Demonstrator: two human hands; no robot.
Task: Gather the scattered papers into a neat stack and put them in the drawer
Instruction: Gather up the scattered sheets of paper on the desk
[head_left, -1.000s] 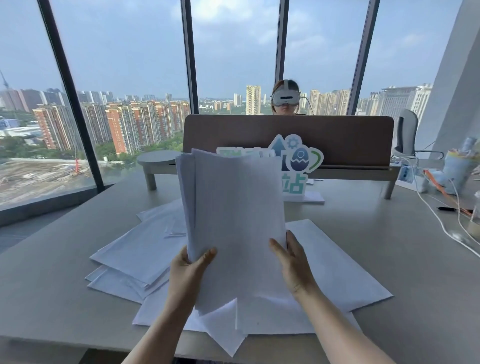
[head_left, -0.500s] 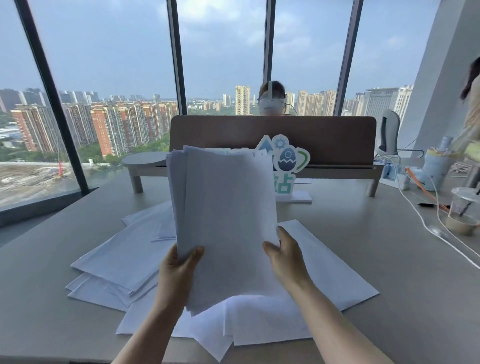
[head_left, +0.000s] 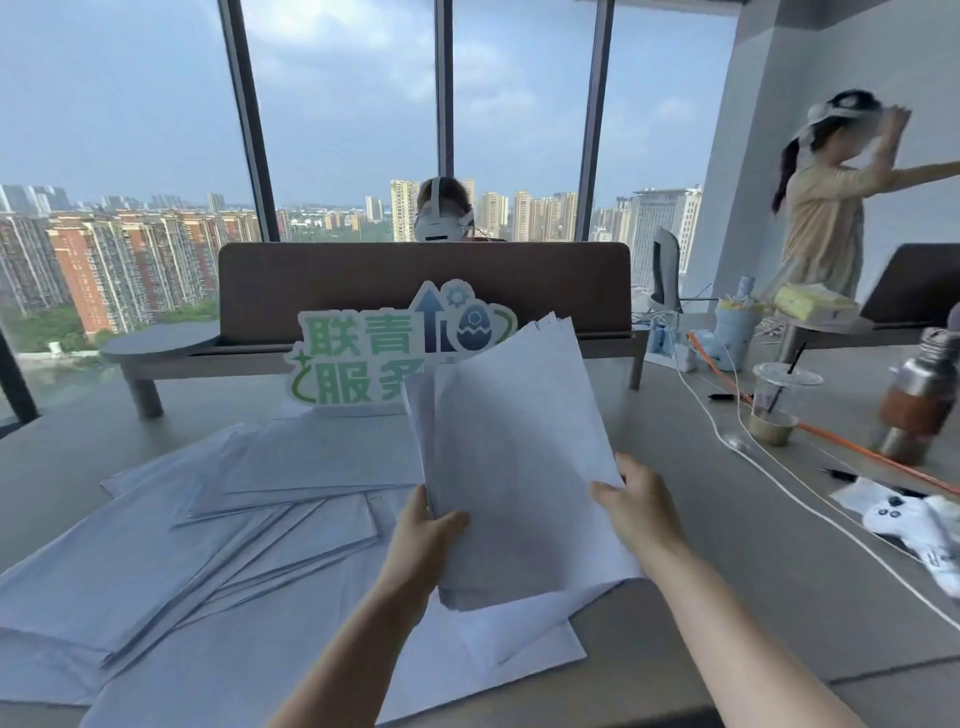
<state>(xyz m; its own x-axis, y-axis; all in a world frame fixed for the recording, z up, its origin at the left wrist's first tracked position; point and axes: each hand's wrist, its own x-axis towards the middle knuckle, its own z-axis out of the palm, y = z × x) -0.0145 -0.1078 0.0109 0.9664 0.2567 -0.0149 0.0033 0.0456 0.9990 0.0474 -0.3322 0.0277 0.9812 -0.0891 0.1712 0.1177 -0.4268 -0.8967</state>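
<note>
Left hand (head_left: 423, 540): low middle of the frame, thumb and fingers pinch the left edge of the held papers (head_left: 514, 457).
Right hand (head_left: 636, 512): grips their right edge.
Held papers: upright, tilted right, bottom touching the table.
Loose papers (head_left: 218, 525): spread flat at lower left on the table (head_left: 779, 597).
Sign (head_left: 384, 358): standing behind them, centre.

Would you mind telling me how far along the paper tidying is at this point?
Partly done: some sheets are gathered into a held stack, gripped by the left hand and right hand, edges still uneven. Many loose papers remain spread on the desk. No drawer is visible, so stowing is left.
</note>
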